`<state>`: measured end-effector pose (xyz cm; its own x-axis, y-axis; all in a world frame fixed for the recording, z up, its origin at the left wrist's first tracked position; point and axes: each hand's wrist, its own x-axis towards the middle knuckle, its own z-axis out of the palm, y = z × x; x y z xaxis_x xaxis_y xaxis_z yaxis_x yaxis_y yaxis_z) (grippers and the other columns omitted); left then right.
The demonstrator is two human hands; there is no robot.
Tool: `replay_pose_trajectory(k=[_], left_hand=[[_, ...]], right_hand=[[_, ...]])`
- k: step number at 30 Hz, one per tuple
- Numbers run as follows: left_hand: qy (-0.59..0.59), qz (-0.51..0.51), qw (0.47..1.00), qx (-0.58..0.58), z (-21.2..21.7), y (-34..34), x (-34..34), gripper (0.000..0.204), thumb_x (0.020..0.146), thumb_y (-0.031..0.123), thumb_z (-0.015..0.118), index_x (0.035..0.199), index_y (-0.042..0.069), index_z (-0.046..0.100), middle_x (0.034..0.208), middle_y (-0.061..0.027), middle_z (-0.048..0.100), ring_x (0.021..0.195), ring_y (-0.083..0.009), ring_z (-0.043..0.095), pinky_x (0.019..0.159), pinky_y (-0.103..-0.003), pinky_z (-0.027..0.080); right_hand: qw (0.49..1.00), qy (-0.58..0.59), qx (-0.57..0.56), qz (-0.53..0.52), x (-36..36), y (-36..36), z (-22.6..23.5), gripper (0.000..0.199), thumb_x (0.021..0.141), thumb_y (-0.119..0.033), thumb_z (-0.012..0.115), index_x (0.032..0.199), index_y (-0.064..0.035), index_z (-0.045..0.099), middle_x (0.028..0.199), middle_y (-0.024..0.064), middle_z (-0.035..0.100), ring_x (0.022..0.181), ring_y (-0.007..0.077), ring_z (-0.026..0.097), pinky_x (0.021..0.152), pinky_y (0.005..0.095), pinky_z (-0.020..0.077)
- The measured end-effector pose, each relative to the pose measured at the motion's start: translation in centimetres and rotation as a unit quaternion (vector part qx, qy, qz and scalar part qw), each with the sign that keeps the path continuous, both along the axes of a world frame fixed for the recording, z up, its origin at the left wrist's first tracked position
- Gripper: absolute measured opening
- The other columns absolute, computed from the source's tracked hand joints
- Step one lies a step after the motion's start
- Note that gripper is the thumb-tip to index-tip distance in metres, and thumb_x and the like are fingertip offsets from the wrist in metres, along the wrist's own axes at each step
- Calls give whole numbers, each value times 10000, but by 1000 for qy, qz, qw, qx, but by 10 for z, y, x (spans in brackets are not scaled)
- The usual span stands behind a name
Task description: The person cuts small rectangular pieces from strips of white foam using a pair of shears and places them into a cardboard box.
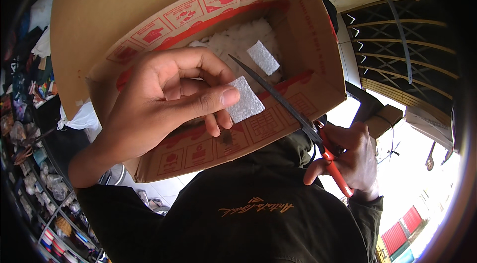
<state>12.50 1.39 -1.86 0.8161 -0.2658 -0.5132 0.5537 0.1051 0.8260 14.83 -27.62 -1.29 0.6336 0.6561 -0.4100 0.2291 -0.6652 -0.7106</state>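
Note:
My left hand [164,99] pinches a small square of white foam [245,99] between thumb and fingers, over an open cardboard box [318,64] with red prints. My right hand [350,151] grips red-handled scissors [298,114]; the dark blades are together and point up-left, next to the foam square. Another cut white foam piece [263,57] hangs in the air above a heap of white foam pieces [233,39] inside the box. The box rests on my lap against my dark shirt [258,213].
Shelves packed with small colourful goods [30,163] run along the left. A white plastic bag [82,119] shows beside the box. A metal lattice gate [392,49] and bright tiled floor [412,163] lie to the right.

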Motion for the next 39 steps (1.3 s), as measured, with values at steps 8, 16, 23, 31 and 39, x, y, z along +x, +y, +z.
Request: replay_pose_trajectory(k=[8, 16, 23, 31, 39], left_hand=[[-37, 32, 998, 30, -6, 2, -6, 181, 908, 43, 591, 1045, -71, 559, 960, -158, 645, 820, -195, 667, 692, -250, 556], [-75, 97, 992, 16, 1, -3, -8, 181, 923, 35, 562, 1094, -25, 571, 972, -140, 648, 846, -201, 663, 697, -269, 542], [-120, 120, 985, 12, -1, -1, -12, 157, 895, 22, 594, 1049, -8, 587, 929, -125, 653, 793, -190, 649, 607, -276, 510], [-22, 99, 995, 17, 11, -7, -9, 209, 818, -14, 655, 984, -47, 534, 796, -159, 657, 620, -198, 658, 515, -272, 527], [29, 61, 998, 5, 12, -7, -5, 172, 821, -5, 649, 914, -36, 507, 800, -189, 664, 606, -224, 671, 494, -278, 547]], right_hand=[[996, 57, 62, 4, 1, -9, -8, 745, 450, -570, 880, 725, -1, 487, 484, 28, 357, 431, 164, 330, 437, 329, 286], [998, 38, 33, 38, 2, -2, -4, 953, 347, -667, 861, 890, 38, 519, 509, 27, 368, 453, 153, 348, 452, 324, 298], [997, 36, 73, 4, -6, 13, -5, 981, 356, -664, 871, 954, 40, 543, 530, 30, 414, 461, 141, 409, 460, 301, 328], [990, 128, 47, 32, -3, 13, -13, 1141, 339, -757, 786, 1053, 104, 560, 566, 25, 437, 518, 112, 410, 492, 298, 336], [987, 123, 100, 37, -4, 12, -13, 937, 523, -543, 876, 1178, 31, 531, 514, 19, 420, 463, 135, 433, 471, 306, 345]])
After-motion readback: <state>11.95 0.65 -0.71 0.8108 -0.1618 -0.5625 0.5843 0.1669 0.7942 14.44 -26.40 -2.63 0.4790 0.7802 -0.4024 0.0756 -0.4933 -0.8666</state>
